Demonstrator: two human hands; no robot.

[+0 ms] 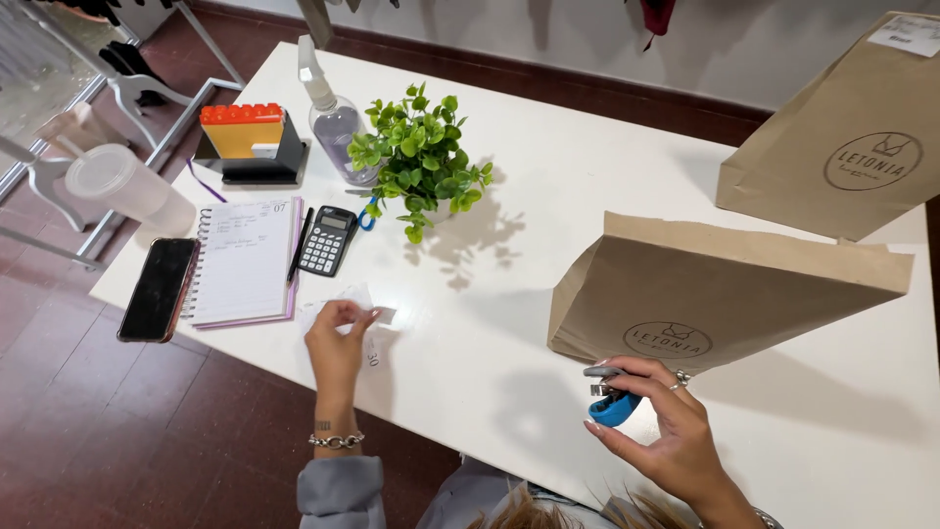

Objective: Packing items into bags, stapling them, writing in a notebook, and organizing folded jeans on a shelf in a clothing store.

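On a white tabletop (548, 196), the left hand (336, 345) pinches a small paper slip (345, 298) at nine o'clock; the right hand (658, 426) — fingers curled around a blue stapler (614, 404) — waits below a brown paper bag (725, 284), stapling apparently pending.

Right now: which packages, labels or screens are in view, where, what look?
Near paper bag: lying centre-right, brown, round dark stamp.
Far paper bag: top right, brown, white label at corner.
Phone: left edge, dark screen.
Calculator: beside notebook, black, small grey display.
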